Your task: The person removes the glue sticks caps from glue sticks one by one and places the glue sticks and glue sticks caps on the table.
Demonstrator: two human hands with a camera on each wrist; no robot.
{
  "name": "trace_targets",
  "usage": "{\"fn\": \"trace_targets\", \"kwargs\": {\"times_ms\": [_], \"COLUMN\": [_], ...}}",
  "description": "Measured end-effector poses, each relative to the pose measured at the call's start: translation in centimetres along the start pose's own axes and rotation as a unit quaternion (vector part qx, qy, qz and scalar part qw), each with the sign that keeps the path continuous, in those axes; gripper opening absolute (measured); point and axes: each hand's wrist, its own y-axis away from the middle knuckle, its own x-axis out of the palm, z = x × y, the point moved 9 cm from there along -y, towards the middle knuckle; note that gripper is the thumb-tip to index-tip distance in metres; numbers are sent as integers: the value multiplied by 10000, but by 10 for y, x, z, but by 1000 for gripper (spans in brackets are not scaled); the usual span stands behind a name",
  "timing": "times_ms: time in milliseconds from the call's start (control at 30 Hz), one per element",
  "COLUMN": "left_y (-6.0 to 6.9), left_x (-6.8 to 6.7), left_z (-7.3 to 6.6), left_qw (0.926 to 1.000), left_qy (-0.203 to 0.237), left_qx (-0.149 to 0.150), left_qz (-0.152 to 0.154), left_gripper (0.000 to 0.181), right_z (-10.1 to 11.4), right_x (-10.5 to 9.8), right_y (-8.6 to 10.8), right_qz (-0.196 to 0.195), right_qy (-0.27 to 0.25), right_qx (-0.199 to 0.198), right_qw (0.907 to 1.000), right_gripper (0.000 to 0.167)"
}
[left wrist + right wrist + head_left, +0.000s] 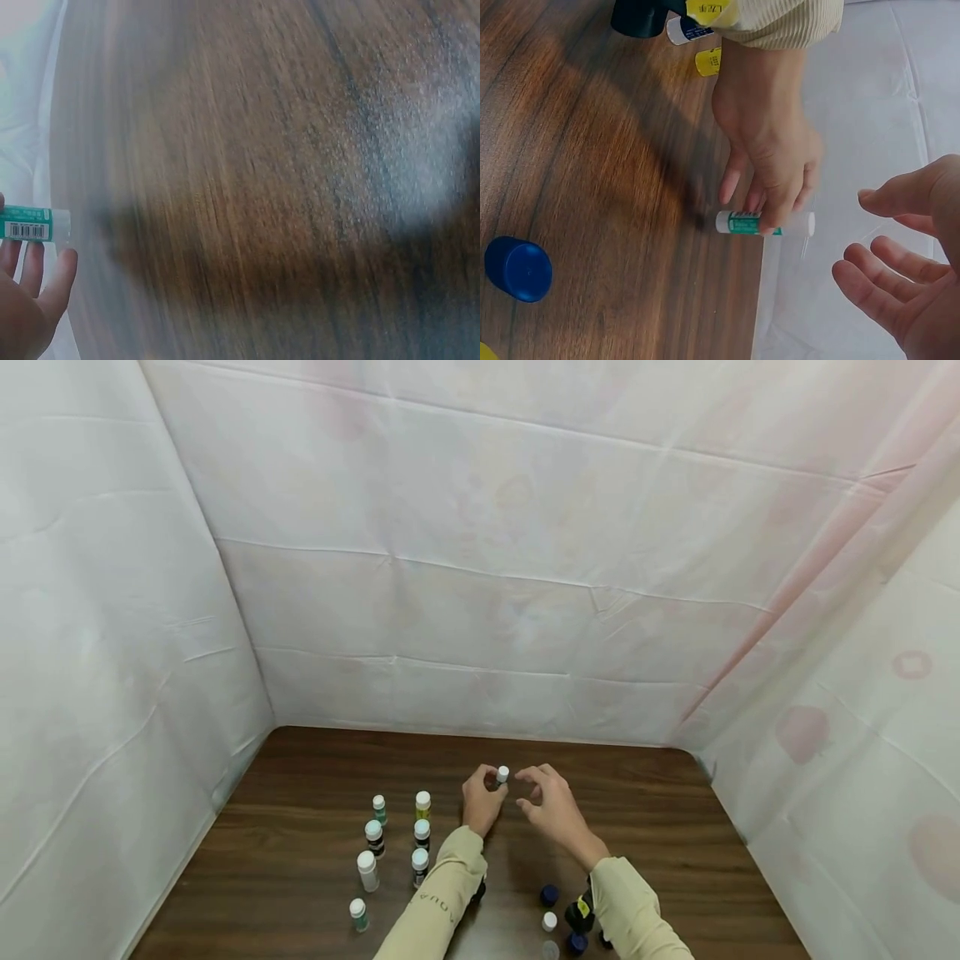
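Observation:
My left hand (482,800) pinches a small tube-like bottle with a white cap (502,772) above the far part of the wooden table. In the left wrist view the bottle (30,225) shows its green label and barcode, with the left fingers (56,289) along it. From the right wrist view, the left hand (772,161) grips the green-labelled middle of the bottle (742,223), leaving both pale ends exposed. Just right of the bottle is my right hand (553,806), its fingers spread and loosely bent, holding nothing. A gap separates it (911,262) from the bottle.
Several small white-capped bottles (367,870) stand in two rough columns on the table (285,827) to the left. Nearer me on the right lie a dark blue cap (550,895) and a white cap (549,922). Pale cloth walls (480,610) enclose the table.

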Motion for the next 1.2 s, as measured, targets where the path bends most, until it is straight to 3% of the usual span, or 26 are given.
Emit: {"fn": "trace_targets", "kwargs": {"times_ms": [400, 1067, 1200], "left_y": [-4, 7, 12], "left_x": [-3, -11, -12], "left_z": [-26, -53, -52], "left_qw": [9977, 9951, 9959], "left_qy": [466, 414, 337], "left_qx": [467, 897, 838], "left_qz": [-147, -58, -3], "left_gripper": [23, 22, 20], "right_z": [-7, -8, -7], "right_x": [-11, -9, -8], "right_y": [-9, -26, -27], "right_qz": [-157, -150, -176], "right_qy": [-79, -182, -213], "right_qx": [92, 61, 32], "right_qw": [9998, 9997, 9996], "right_gripper": [35, 34, 34]}}
